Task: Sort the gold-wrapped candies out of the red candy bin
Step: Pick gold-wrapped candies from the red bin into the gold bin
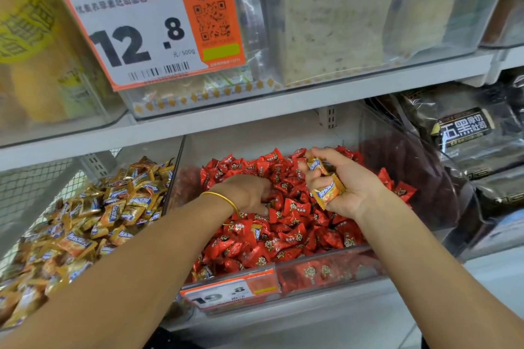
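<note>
The red bin [326, 270] is sitting along the shelf's [340, 317] front edge. The left grip [243, 193] is digging into red candies [297, 224], fingers buried, hold unclear. The right grip [337, 181] is cupping gold candies [327, 191] over the bin's back.

Fingertips of left hand [246, 193] buried among red candies [297, 224], lower price tag [226, 292] blurred, perhaps reading 19.8

Red candies [286, 224], gold candies [327, 193]
Blue-white bands on the gold; gold-black emblems on the red; orange-white tag [147, 28]; gold bangle [221, 197].
</note>
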### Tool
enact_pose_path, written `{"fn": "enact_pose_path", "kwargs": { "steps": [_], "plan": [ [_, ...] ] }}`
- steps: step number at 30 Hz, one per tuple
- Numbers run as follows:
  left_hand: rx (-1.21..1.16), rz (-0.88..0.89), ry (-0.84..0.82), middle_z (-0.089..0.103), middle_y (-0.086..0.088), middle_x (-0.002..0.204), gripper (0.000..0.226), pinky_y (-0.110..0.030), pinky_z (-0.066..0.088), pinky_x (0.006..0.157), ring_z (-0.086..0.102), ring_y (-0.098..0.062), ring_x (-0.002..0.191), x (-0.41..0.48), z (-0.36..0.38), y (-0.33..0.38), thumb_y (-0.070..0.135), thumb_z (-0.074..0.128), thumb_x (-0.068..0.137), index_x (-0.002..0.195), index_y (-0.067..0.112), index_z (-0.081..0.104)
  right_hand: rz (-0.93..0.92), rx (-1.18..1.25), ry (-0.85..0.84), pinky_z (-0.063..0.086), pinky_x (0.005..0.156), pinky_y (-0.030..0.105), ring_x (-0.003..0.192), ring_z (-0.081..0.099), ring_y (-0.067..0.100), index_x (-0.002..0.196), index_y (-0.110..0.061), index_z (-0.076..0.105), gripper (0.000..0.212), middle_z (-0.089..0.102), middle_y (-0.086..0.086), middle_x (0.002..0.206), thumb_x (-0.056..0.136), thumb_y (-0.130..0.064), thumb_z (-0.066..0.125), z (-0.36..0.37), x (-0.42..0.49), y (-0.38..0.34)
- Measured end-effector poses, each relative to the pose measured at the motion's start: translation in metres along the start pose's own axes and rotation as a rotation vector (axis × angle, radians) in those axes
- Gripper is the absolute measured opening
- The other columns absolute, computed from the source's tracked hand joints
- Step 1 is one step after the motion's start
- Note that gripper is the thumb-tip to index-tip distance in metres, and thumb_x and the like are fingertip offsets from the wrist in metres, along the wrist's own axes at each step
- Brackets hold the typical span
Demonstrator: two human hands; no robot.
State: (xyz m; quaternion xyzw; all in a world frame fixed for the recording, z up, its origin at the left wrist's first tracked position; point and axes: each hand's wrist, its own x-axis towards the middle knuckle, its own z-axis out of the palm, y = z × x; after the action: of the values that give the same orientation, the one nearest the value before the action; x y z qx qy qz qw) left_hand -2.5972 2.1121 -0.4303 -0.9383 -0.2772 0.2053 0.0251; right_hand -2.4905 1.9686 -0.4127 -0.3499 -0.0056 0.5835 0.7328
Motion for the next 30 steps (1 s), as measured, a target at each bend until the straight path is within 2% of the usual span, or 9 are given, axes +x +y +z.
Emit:
{"fn": "enact_pose_path", "kwargs": {
  "steps": [6, 9, 11, 13, 17, 20, 23, 27, 30],
  "plan": [
    [-0.066, 0.018, -0.008, 0.06, -0.004, 0.12, 0.039, -0.032, 0.047, 0.085, 0.056, -0.025, 0.109, 0.001, 0.004, 0.008, 0.028, 0.063, 0.086, 0.122, 0.014, 0.055, -0.003, -0.014, 0.026, 0.036, 0.031, 0.013, 0.041, 0.047, 0.008, 0.08, -0.005, 0.058, 0.009, 0.06, 0.015, 0.078, 0.085, -0.011, 0.062, 0.0, -0.001, 0.001],
    [-0.173, 0.041, 0.031, 0.063, -0.004, 0.116, 0.032, -0.025, 0.044, 0.078, 0.057, -0.022, 0.107, 0.001, 0.003, 0.009, 0.017, 0.066, 0.084, 0.115, 0.01, 0.062, 0.002, -0.015, 0.019, 0.036, 0.031, 0.013, 0.042, 0.047, 0.008, 0.081, -0.005, 0.058, 0.009, 0.06, 0.014, 0.077, 0.086, -0.012, 0.062, 0.002, -0.001, 0.001],
    [-0.402, 0.025, 0.122, 0.065, 0.0, 0.101, 0.025, -0.02, 0.044, 0.077, 0.059, -0.018, 0.1, -0.001, -0.002, 0.001, 0.007, 0.068, 0.08, 0.104, 0.01, 0.068, 0.001, -0.017, 0.011, 0.036, 0.031, 0.013, 0.042, 0.047, 0.008, 0.08, -0.006, 0.058, 0.01, 0.061, 0.014, 0.075, 0.086, -0.012, 0.062, 0.003, -0.001, 0.0],
    [-0.665, 0.012, 0.208, 0.062, 0.006, 0.081, 0.015, -0.017, 0.046, 0.072, 0.06, -0.013, 0.084, -0.005, -0.011, -0.008, 0.004, 0.071, 0.077, 0.09, 0.01, 0.069, -0.004, -0.02, 0.01, 0.035, 0.031, 0.012, 0.042, 0.047, 0.008, 0.079, -0.006, 0.058, 0.01, 0.062, 0.013, 0.073, 0.086, -0.012, 0.062, 0.003, -0.001, -0.001],
    [-1.063, 0.021, 0.236, 0.063, -0.002, 0.072, 0.015, -0.012, 0.046, 0.052, 0.063, -0.001, 0.057, -0.021, -0.035, -0.016, 0.001, 0.069, 0.08, 0.077, 0.013, 0.06, -0.009, -0.02, 0.019, 0.035, 0.031, 0.013, 0.042, 0.047, 0.008, 0.078, -0.006, 0.058, 0.01, 0.062, 0.013, 0.072, 0.085, -0.012, 0.062, 0.003, -0.002, -0.001],
    [-1.247, 0.04, 0.193, 0.065, -0.007, 0.078, 0.013, -0.014, 0.049, 0.055, 0.067, -0.01, 0.068, -0.039, -0.047, -0.016, 0.002, 0.066, 0.083, 0.081, 0.013, 0.059, -0.006, -0.042, 0.011, 0.035, 0.031, 0.012, 0.042, 0.047, 0.008, 0.08, -0.006, 0.058, 0.01, 0.061, 0.013, 0.072, 0.086, -0.013, 0.061, 0.009, -0.004, 0.001],
    [-1.394, 0.088, 0.167, 0.067, -0.007, 0.081, 0.01, -0.014, 0.054, 0.059, 0.069, -0.01, 0.068, -0.07, -0.054, -0.015, 0.003, 0.064, 0.084, 0.086, 0.011, 0.058, 0.024, -0.091, -0.018, 0.034, 0.03, 0.012, 0.044, 0.046, 0.009, 0.092, -0.005, 0.058, 0.01, 0.058, 0.013, 0.074, 0.088, -0.014, 0.058, 0.018, -0.008, 0.009],
    [-1.468, 0.092, 0.162, 0.07, -0.003, 0.072, 0.005, -0.014, 0.05, 0.052, 0.07, -0.011, 0.069, -0.127, -0.043, -0.031, 0.008, 0.063, 0.086, 0.087, 0.012, 0.059, 0.091, -0.231, -0.096, 0.031, 0.029, 0.011, 0.043, 0.044, 0.009, 0.092, -0.002, 0.061, 0.014, 0.058, 0.012, 0.068, 0.089, -0.014, 0.056, 0.044, -0.021, 0.035],
    [-1.547, 0.024, 0.157, 0.067, -0.004, 0.069, 0.005, -0.015, 0.048, 0.044, 0.069, -0.01, 0.063, -0.172, -0.025, -0.066, 0.01, 0.064, 0.085, 0.084, 0.012, 0.059, 0.112, -0.362, -0.191, 0.03, 0.029, 0.012, 0.042, 0.044, 0.009, 0.092, -0.003, 0.059, 0.011, 0.058, 0.012, 0.068, 0.088, -0.013, 0.058, 0.078, -0.031, 0.061]
  ]
}}
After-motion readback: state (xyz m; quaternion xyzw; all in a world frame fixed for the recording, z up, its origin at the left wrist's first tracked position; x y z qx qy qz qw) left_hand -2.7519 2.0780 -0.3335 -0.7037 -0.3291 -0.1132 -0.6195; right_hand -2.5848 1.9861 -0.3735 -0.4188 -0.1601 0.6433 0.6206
